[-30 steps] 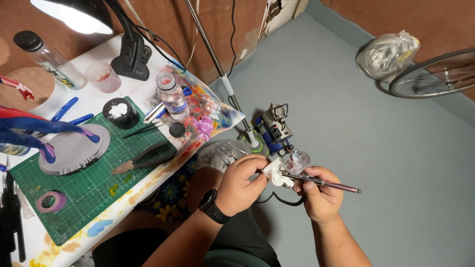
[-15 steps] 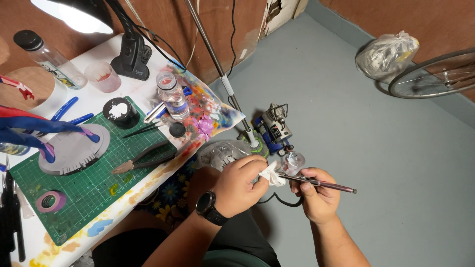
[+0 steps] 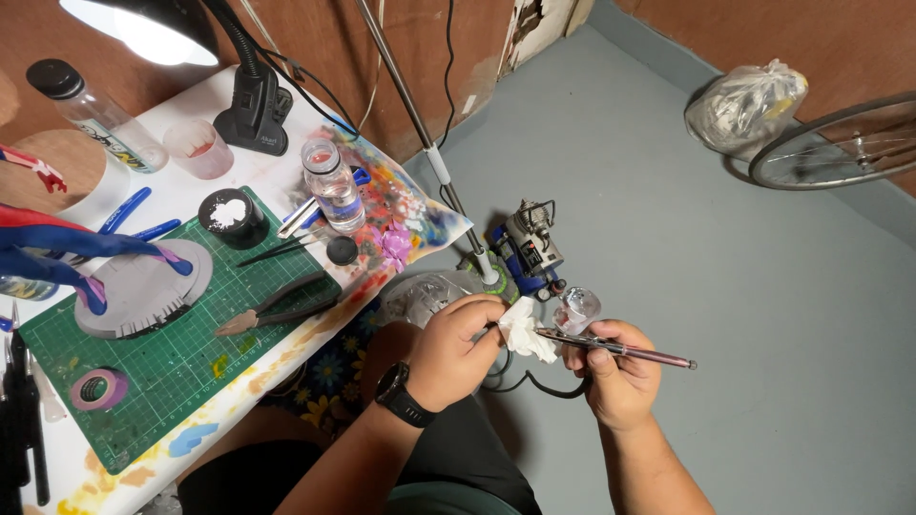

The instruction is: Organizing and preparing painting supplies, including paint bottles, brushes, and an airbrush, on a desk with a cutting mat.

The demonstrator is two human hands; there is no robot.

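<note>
**Tissue pressed to an airbrush, off the table's edge**

The right hand (image 3: 620,381) was closed around a slim metallic-pink airbrush with a clear glass cup (image 3: 615,349), its long axis running level, tip pointing away from the right fingers toward the grey floor. The left hand (image 3: 458,348) pinched a crumpled white tissue wad (image 3: 525,329) against the airbrush's rear end, so the tissue lay between the two sets of fingertips, touching both. The left hand was the nearer to the table.

Well away behind the left fingers stood a clear plastic bottle with a pale label (image 3: 334,186) and, farther still, a tilted clear bottle with a black cap and a banded label (image 3: 95,114). Just beyond the fingertips sat a small blue-and-grey compressor (image 3: 530,253).
</note>
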